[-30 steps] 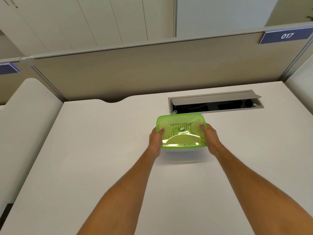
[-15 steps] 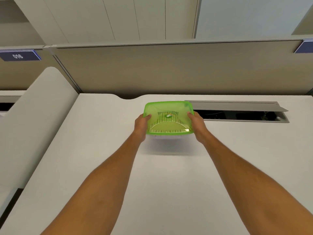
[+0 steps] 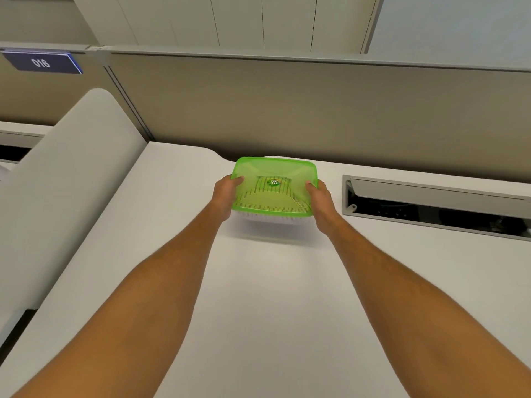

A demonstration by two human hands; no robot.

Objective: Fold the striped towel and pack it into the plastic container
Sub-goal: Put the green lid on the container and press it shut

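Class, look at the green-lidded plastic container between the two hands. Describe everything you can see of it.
The container is a rounded rectangular box with a translucent bright green lid, closed, and a clear base. A small logo sits at the lid's centre, and striped cloth shows through it. It lies level at the far edge of the white desk; whether it rests on the desk is unclear. The left hand and right hand grip its short sides.

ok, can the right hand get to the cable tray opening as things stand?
Probably yes, but not right now. The cable tray opening lies just right of the right hand with bare desk between. That hand and the left hand grip the container, so it would have to let go.
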